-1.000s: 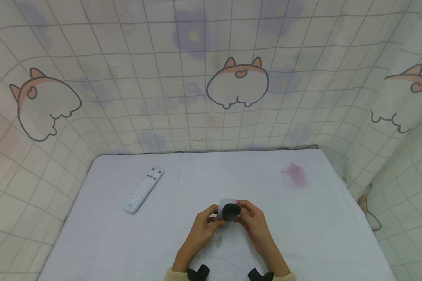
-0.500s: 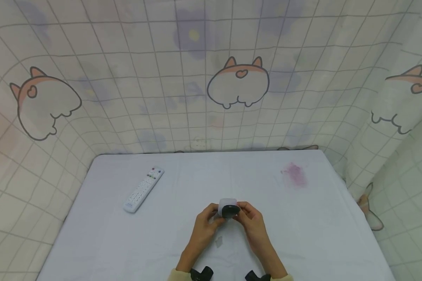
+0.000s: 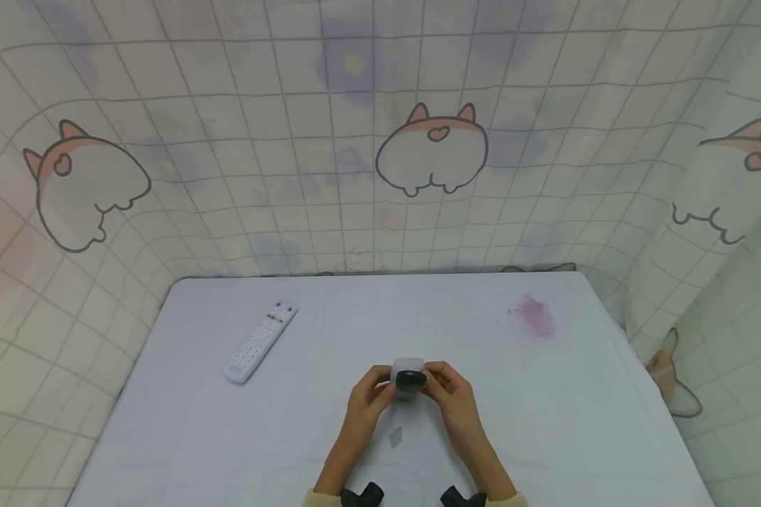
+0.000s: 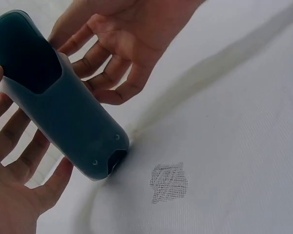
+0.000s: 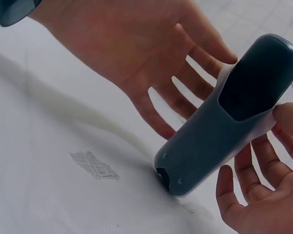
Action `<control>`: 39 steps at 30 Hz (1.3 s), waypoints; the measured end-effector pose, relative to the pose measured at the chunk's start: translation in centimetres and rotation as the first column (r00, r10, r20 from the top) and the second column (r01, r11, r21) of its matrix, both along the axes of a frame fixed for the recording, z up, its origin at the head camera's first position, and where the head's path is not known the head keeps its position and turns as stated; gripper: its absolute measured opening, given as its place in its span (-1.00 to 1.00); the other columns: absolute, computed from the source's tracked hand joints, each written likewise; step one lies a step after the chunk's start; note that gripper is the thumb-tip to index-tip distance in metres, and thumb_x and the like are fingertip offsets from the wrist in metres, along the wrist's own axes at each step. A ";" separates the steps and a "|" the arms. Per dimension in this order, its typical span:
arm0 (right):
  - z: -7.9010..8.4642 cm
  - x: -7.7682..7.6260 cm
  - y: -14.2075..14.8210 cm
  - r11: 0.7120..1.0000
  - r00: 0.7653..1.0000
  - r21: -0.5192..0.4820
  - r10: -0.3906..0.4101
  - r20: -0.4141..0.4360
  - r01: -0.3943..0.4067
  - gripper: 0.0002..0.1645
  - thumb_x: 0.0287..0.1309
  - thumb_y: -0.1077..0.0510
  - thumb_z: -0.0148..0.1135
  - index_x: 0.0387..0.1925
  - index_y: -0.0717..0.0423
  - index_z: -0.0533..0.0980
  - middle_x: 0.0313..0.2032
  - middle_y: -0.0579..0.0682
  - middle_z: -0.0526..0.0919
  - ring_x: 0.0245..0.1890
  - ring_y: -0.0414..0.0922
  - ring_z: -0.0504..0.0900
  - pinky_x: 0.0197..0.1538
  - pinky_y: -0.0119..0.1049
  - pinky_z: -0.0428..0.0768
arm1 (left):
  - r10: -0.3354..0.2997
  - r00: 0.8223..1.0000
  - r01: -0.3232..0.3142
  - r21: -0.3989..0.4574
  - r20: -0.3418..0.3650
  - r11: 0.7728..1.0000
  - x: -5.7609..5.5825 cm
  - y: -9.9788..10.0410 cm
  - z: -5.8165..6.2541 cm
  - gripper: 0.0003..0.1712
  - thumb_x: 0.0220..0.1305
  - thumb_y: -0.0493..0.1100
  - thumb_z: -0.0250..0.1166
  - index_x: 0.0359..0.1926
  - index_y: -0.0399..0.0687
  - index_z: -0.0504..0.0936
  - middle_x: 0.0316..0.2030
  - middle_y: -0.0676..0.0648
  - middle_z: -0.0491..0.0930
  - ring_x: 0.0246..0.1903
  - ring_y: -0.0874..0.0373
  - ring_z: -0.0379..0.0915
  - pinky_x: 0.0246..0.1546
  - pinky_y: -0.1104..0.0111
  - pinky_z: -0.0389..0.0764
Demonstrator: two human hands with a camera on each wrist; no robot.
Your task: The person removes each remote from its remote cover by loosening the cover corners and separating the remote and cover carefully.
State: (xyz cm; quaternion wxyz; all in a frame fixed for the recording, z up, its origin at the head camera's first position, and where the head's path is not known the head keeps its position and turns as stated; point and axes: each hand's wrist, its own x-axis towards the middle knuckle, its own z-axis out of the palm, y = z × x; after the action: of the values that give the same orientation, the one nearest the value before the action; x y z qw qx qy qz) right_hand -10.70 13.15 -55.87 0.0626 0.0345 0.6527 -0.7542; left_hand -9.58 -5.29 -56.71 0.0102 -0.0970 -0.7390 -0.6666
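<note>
A long, rounded device (image 3: 411, 382) stands tilted between my two hands, its dark glossy face uncovered at the upper end. Around its lower part fits a smooth sleeve (image 4: 73, 124), bluish in the wrist views and whitish in the head view, with a notch and two small holes at the bottom. My left hand (image 3: 363, 405) holds one side near the top between thumb and fingers. On the opposite side, my right hand (image 3: 454, 403) grips the upper edge with its thumb and fingers, the other fingers spread behind. The sleeve's bottom end is close over the white cloth.
A white remote control (image 3: 261, 342) lies slantwise on the white table (image 3: 330, 310) to the left. A pink stain (image 3: 535, 315) marks the cloth at the back right. Below the hands a small grey printed patch (image 3: 396, 437) shows. A grid-patterned curtain (image 3: 279, 162) surrounds the table.
The device has tipped, so its dark face looks flatter in the head view and more of its pale side shows. Both hands keep hold of it and have shifted only slightly.
</note>
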 end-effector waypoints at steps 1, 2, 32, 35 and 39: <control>0.0 0.0 0.0 1.000 1.000 0.007 0.000 -0.001 0.000 -0.66 0.43 0.13 0.30 0.07 0.30 0.56 -0.10 -0.16 0.76 -0.05 -0.25 0.72 0.05 -0.35 0.70 | 0.004 1.000 -0.004 0.010 0.003 1.000 -0.1 0.0 0.0 -0.74 0.55 -0.16 0.19 0.17 0.03 0.62 0.14 -0.02 0.67 0.19 0.22 0.55 0.35 0.25 0.55; -0.1 0.0 0.0 1.000 1.000 0.013 0.001 -0.003 -0.001 -0.66 0.43 0.13 0.30 0.07 0.30 0.56 -0.10 -0.15 0.76 -0.05 -0.25 0.72 0.04 -0.36 0.70 | 0.009 1.000 -0.009 0.017 0.011 1.000 -0.1 0.0 0.0 -0.75 0.55 -0.16 0.19 0.16 0.03 0.62 0.13 -0.02 0.67 0.18 0.23 0.55 0.35 0.28 0.54; -0.5 0.1 -1.0 0.961 0.993 0.268 -0.036 -0.109 0.065 -0.83 0.46 0.10 0.27 -0.10 0.13 0.62 -0.10 0.06 0.72 -0.15 -0.25 0.67 -0.06 -0.31 0.72 | 0.155 0.979 -0.158 0.013 0.133 0.987 -0.3 0.4 0.4 -0.75 0.56 0.02 0.22 0.02 0.01 0.68 0.03 -0.06 0.71 0.08 0.22 0.63 0.09 0.41 0.65; -0.6 0.1 -1.1 0.955 0.991 0.286 -0.046 -0.123 0.080 -0.84 0.46 0.11 0.27 -0.10 0.13 0.62 -0.10 0.06 0.72 -0.17 -0.25 0.67 -0.09 -0.33 0.72 | 0.201 0.976 -0.197 -0.051 0.082 0.979 -0.3 0.7 0.3 -0.76 0.55 0.01 0.23 0.02 0.01 0.68 0.01 -0.05 0.72 0.06 0.20 0.62 0.07 0.38 0.66; -0.9 0.0 -1.2 0.944 0.988 0.316 -0.048 -0.148 0.093 -0.86 0.46 0.15 0.27 -0.10 0.15 0.61 -0.13 0.09 0.71 -0.23 -0.26 0.66 -0.14 -0.31 0.73 | 0.238 0.969 -0.230 -0.101 0.066 0.968 -0.2 0.9 0.1 -0.77 0.54 0.02 0.25 0.02 0.04 0.68 -0.01 -0.02 0.72 0.04 0.17 0.62 0.04 0.37 0.68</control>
State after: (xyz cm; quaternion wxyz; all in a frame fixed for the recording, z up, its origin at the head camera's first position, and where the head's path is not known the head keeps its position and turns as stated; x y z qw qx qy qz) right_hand -10.70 11.98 -56.72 -0.0166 0.0152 0.7681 -0.6399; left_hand -9.82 -4.36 -56.60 0.0558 0.0163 -0.7751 -0.6291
